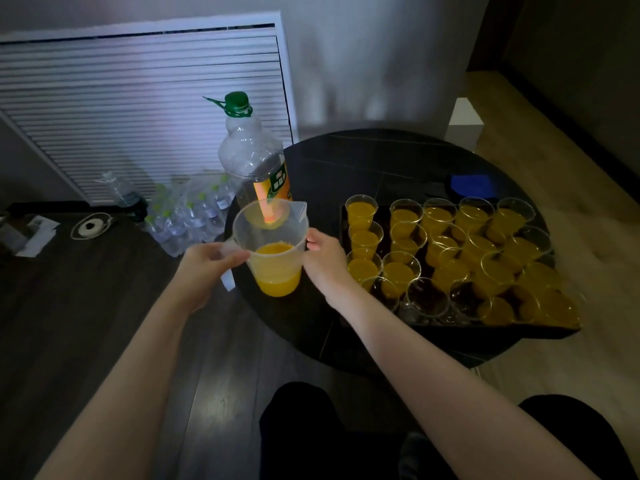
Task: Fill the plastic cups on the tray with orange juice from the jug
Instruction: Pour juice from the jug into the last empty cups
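Reaching in from dark-clothed knees (301, 427), left hand (204, 268) gripping the handle of the jug (273, 251), right hand (323, 259) resting loosely curled fingers against its wall. Standing on the counter (381, 161) beside the tray (485, 330); risking slop onto filled cups (362, 211) while aiming at 3 empty cups (427, 297).

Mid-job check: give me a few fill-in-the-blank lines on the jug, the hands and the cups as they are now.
1. The left hand grips the jug by its ____.
2. The juice in the jug is ____ in colour.
3. The big bottle behind the jug has a ____ cap.
4. The cups still without juice stand in the tray row ____ to the person.

Missing words: handle; orange; green; nearest
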